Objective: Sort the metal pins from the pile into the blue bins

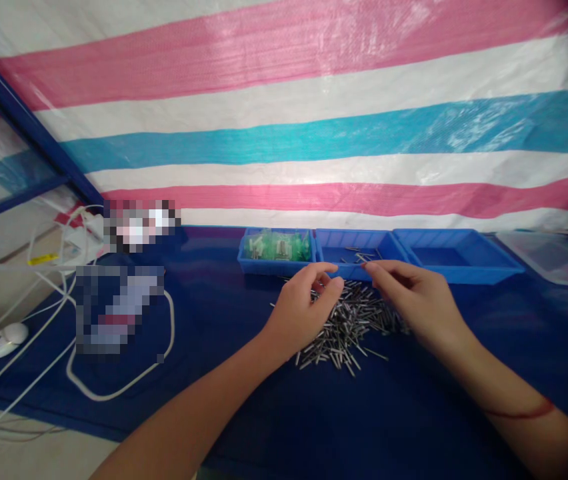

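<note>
A heap of several small metal pins point(349, 327) lies on the dark blue table cover point(244, 373) in front of me. My left hand point(304, 303) hovers over the heap's left side with fingers curled and thumb meeting forefinger. My right hand point(414, 300) rests on the heap's right side, its fingertips pinched together near the middle blue tray point(357, 263). Whether either pinch holds a pin is too small to make out. That tray holds a few pins.
Three blue trays stand in a row at the back: the left tray point(274, 252) holds green parts, the right tray point(457, 257) looks bare. A clear plastic lid point(549, 257) lies far right. White cables point(114, 380) and an earphone point(7, 337) lie left. A striped tarp point(314, 133) hangs behind.
</note>
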{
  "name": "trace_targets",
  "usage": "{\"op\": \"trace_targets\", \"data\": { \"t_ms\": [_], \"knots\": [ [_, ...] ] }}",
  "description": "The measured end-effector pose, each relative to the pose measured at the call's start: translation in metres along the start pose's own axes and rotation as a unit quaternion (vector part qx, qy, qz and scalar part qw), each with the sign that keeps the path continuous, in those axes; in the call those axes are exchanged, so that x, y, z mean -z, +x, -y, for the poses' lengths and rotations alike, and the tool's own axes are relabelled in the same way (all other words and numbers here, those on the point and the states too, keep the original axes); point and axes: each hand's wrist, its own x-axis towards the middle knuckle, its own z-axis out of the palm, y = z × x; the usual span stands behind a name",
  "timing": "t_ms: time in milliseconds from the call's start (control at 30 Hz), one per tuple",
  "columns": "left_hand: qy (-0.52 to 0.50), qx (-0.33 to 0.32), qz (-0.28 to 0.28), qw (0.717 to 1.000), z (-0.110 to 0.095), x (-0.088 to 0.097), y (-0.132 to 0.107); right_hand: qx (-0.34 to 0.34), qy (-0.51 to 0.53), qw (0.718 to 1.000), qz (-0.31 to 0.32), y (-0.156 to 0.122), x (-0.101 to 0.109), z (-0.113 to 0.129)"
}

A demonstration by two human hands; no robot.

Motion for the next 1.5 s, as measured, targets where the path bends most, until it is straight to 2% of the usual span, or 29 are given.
{"op": "trace_targets", "data": {
  "t_ms": [100, 233, 367, 467, 567, 833, 1067, 1500],
  "knots": [
    [0.025, -0.032, 0.017, 0.999, 0.001, -0.001, -0.001, -0.052, 0.044, 0.997, -0.035, 0.011, 0.000, -0.007],
    [0.134, -0.105, 0.069, 0.983, -0.001, -0.007, -0.008, -0.067, 0.134, 0.988, -0.036, 0.013, 0.001, -0.008],
    [0.259, -0.240, 0.140, 0.925, -0.002, -0.023, -0.019, -0.053, 0.155, 0.986, -0.030, 0.006, 0.001, -0.002],
    [0.330, -0.293, 0.161, 0.883, 0.000, -0.037, -0.025, -0.037, 0.144, 0.989, -0.009, 0.002, 0.002, 0.002],
    [0.366, -0.301, 0.158, 0.866, 0.003, -0.043, -0.026, -0.030, 0.131, 0.991, 0.001, 0.000, 0.002, 0.003],
    [0.398, -0.311, 0.152, 0.849, 0.004, -0.039, -0.024, -0.015, 0.118, 0.993, 0.000, -0.001, 0.004, 0.000],
    [0.405, -0.322, 0.140, 0.844, 0.005, -0.040, -0.023, -0.015, 0.117, 0.993, 0.002, -0.003, 0.005, 0.003],
    [0.426, -0.351, 0.154, 0.819, 0.004, -0.040, -0.020, -0.004, 0.094, 0.995, 0.008, -0.003, 0.005, 0.003]
  ]
}}
